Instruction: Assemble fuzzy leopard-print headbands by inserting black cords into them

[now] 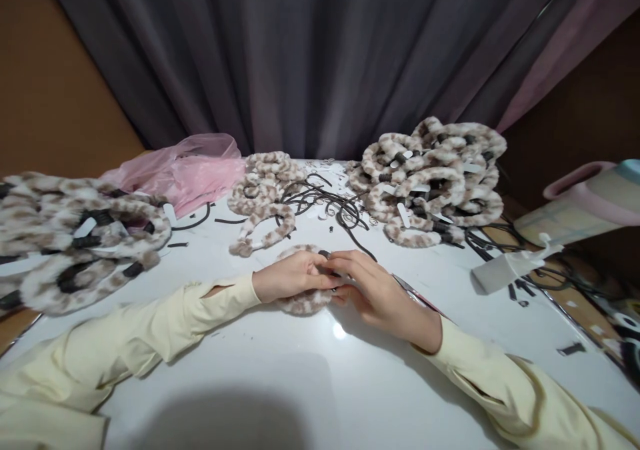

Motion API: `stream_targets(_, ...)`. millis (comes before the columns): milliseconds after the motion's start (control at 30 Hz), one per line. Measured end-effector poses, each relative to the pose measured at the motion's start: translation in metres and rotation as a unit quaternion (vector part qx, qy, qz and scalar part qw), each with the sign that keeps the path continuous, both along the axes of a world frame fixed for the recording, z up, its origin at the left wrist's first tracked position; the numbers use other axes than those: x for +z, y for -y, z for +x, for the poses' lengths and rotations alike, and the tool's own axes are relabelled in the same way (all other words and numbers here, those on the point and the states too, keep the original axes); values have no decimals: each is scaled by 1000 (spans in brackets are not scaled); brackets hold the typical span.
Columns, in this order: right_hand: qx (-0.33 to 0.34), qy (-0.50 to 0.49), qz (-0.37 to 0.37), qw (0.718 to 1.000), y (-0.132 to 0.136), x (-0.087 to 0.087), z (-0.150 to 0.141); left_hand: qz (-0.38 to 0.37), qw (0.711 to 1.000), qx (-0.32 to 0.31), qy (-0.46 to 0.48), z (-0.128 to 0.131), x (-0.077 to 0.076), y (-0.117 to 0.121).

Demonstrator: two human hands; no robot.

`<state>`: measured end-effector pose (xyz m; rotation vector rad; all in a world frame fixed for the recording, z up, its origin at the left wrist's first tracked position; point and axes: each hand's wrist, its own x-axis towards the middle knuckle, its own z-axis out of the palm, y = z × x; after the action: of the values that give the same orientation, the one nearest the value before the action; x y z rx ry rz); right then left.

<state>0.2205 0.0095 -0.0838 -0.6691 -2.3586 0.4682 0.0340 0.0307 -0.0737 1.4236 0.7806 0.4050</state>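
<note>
In the middle of the white table, my left hand (297, 277) is closed on a fluffy, brown-spotted white fur ring (305, 303), thumb and fingers pressed to its right side. My right hand (383, 290) meets it there, fingers bent and pinched at the ring's dark joint. A pale sliver shows between the right fingers; what it is I cannot tell. The fingertips partly hide the joint. Just behind my right wrist lies a metal tool with a reddish part (415, 293), mostly covered by the hand.
Fur rings are heaped at left (95, 250) and right (435, 177), with a smaller stack (265, 200) centre-back. Black cords (320, 200) lie between. A pink plastic bag (195, 163), a clear bottle (505, 270) and a large cup (575, 207) stand around the edges.
</note>
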Motion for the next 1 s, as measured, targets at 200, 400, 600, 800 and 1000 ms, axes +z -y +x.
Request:
stream_targets(200,-38,-7,-60,997,2,-6,1,15,998,42,-34,4,-2,7)
stream_targets(400,-43,0,-110,993,4,-2,0,24,996,70,-55,4,-5,11)
stream_targets(600,-19,-17,-105,994,2,-4,0,-15,996,87,-34,7,-7,12)
stream_targets(800,-14,-36,-79,996,1,-4,-1,-12,997,70,4,5,-11,9)
stream_targets(1000,-33,-31,-81,996,0,-4,0,-11,998,62,-12,3,-6,4)
